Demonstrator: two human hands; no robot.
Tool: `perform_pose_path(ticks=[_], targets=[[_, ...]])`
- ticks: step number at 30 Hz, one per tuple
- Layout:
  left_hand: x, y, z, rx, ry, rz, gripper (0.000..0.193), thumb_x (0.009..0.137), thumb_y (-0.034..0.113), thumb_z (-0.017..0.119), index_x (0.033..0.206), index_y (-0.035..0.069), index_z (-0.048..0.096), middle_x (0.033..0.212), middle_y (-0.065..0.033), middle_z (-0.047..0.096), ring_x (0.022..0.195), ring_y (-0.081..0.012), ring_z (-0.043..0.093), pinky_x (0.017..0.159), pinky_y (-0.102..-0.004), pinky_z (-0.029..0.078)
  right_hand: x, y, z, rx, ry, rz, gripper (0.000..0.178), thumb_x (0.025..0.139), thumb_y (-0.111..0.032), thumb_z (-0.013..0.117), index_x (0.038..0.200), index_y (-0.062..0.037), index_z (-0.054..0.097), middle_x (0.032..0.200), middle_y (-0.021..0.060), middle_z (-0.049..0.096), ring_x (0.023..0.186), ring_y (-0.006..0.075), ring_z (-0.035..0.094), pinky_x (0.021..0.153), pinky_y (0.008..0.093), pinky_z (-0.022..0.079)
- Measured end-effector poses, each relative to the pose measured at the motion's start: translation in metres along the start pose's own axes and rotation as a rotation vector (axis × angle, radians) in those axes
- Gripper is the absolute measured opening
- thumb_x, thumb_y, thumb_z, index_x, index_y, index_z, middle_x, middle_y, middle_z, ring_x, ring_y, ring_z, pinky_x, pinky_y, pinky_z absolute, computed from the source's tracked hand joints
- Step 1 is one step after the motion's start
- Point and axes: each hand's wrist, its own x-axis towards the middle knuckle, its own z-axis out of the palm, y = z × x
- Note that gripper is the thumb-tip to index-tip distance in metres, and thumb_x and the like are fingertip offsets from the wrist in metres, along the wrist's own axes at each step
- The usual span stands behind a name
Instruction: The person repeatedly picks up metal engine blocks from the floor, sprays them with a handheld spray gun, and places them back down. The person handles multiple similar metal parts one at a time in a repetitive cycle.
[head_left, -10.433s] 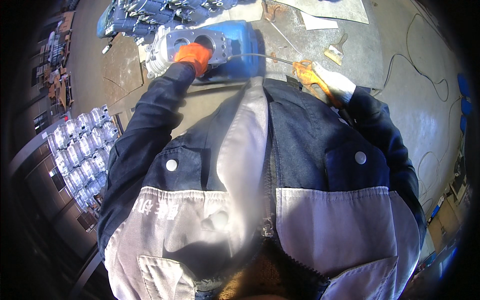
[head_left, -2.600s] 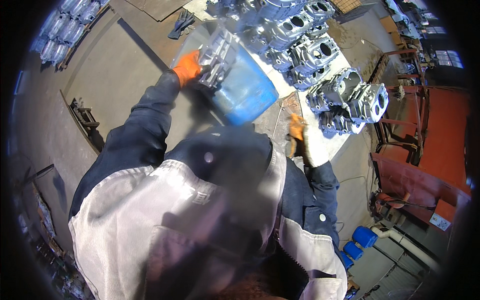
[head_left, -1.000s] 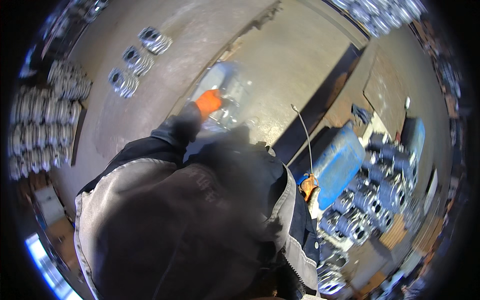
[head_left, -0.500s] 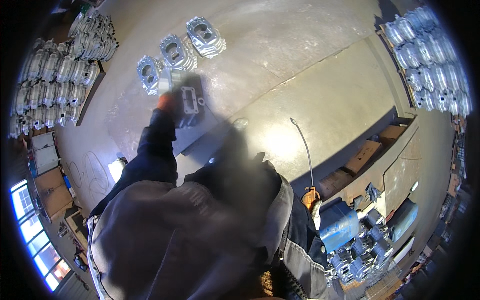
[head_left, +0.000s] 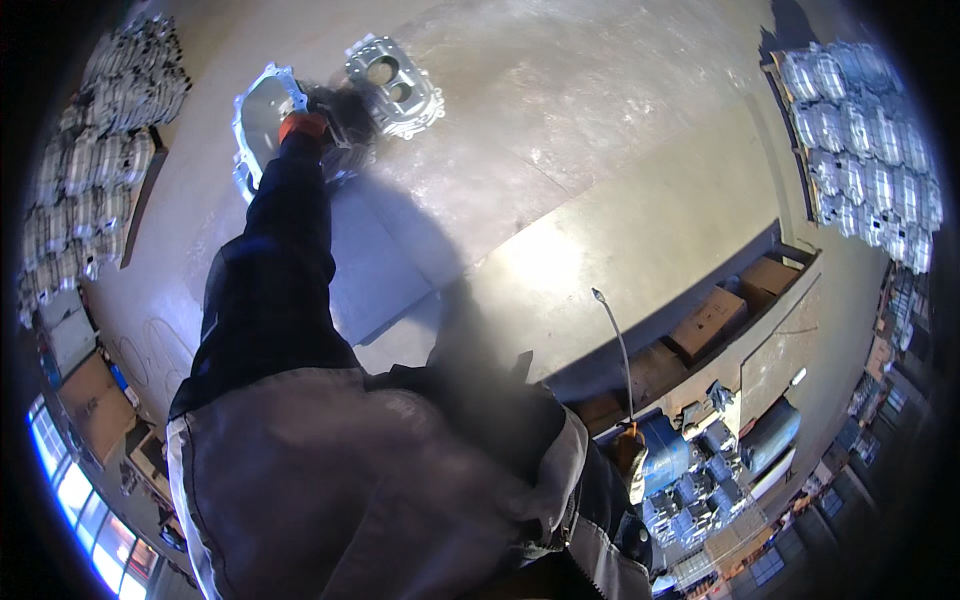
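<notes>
At the far left of the worktop (head_left: 520, 150), my left hand (head_left: 303, 125), in an orange-red glove, is closed on the rim of a silver metal engine casing (head_left: 262, 112). The casing is tilted, its hollow side showing. Just right of it, another casting (head_left: 346, 120) lies in shadow, partly hidden and blurred. Beside that stands a casing (head_left: 397, 85) with round openings in its upper face. Low on my right side, my right hand (head_left: 633, 470), mostly hidden by my jacket, appears closed round the orange handle of a blow gun (head_left: 617, 345) with a long thin nozzle pointing up.
Stacked silver castings stand at the far left (head_left: 95, 190) and far right (head_left: 860, 150). Cardboard boxes (head_left: 708, 322) lie in a trough along the worktop's right side. Blue containers (head_left: 770, 435) and more castings (head_left: 700, 490) are at the lower right. A thin cable (head_left: 150, 350) loops at the left.
My left hand has moved up and left, and the casting with the rectangular opening no longer shows that face. A tilted, hollow casing is now in it. The blow gun has dropped slightly.
</notes>
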Motion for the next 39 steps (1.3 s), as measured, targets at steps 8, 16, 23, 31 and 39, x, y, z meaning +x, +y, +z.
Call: perform_pose_path(ticks=[8,16,23,31,39], targets=[[0.003,0.017,-0.020,0.048,0.070,0.244,0.061,0.081,0.061,0.053,0.115,0.010,0.061,0.110,-0.0180,0.064,0.101,-0.0346,0.061,0.085,-0.0454,0.047,-0.051,0.013,0.009,0.099,0.020,-0.098,0.060,0.090,-0.057,0.047,0.122,-0.0073,0.051,0.099,0.0062,0.061,0.080,0.0181,0.059,0.072,0.0332,0.049],[-0.183,0.159,-0.073,-0.796,0.471,0.104,0.059,0.083,0.032,0.061,0.128,-0.002,0.046,0.119,-0.0215,0.058,0.106,-0.0350,0.058,0.093,-0.0395,0.044,-0.104,0.030,-0.003,0.280,0.018,-0.300,0.059,0.090,-0.058,0.046,0.121,-0.0079,0.052,0.094,0.0054,0.061,0.072,0.0172,0.060,0.066,0.0321,0.051],[-0.319,0.303,0.032,-0.821,-0.784,0.219,0.071,0.087,0.061,0.047,0.128,0.004,0.044,0.101,-0.0166,0.061,0.080,-0.0320,0.062,0.063,-0.0497,0.048,-0.139,0.105,-0.093,0.637,-0.017,-0.305,0.044,0.089,-0.039,0.062,0.119,-0.0078,0.054,0.092,0.0041,0.062,0.075,0.0161,0.061,0.066,0.0313,0.051],[-0.473,0.495,0.102,-0.252,-0.942,1.073,0.077,0.082,0.054,0.061,0.143,0.022,0.026,0.125,-0.0219,0.051,0.104,-0.0401,0.054,0.076,-0.0610,0.047,-0.189,0.256,-0.194,1.323,-0.032,-0.437,0.043,0.089,-0.015,0.057,0.127,0.0037,0.048,0.116,0.0162,0.058,0.103,0.0226,0.059,0.088,0.0364,0.049],[-0.825,0.592,0.083,0.256,-0.812,1.839,0.108,0.067,0.035,0.081,0.147,0.011,0.011,0.145,-0.0257,0.027,0.134,-0.0456,0.023,0.107,-0.0467,0.030,-0.193,0.351,-0.214,1.673,0.110,-0.956,0.056,0.092,-0.025,0.052,0.137,0.0031,0.033,0.129,0.0238,0.049,0.111,0.0349,0.056,0.099,0.0487,0.043]])
